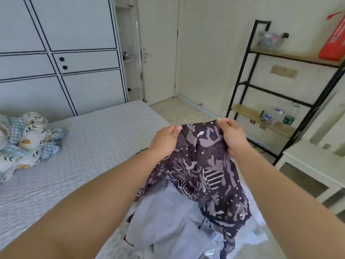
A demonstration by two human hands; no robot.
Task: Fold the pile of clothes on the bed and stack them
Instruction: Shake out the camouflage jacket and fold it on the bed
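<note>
- Dark purple patterned fabric garment [203, 165] with lighter grey-lilac blotches, dots and stripes was held up in the air over the near right part of the bed, top edge stretched between both hands.
- Left hand [165, 140] pinched the upper left corner of that garment, thumb on top, fingers curled under the cloth.
- Right hand [231, 135] gripped the upper right corner, fingers curled tight into the fabric.
- Rest of the garment hung down crumpled from the two hands, lower end draping onto the pile.
- Pale blue-grey cloth garments [168, 227] lay heaped directly under it, at the near edge of the bed, touching the hanging fabric.
- Bed with light grey textured cover [97, 146] ran leftward and away from the pile.
- Bunched white and blue printed quilt [26, 139] sat at the far left of the bed, well apart from the hands.
- Black metal frame shelf with wooden boards [280, 94] stood on the right by the wall, holding small bottles and jars; a red item rested on its top board.
- White wardrobe with black line trim [61, 53] stood behind the bed.
</note>
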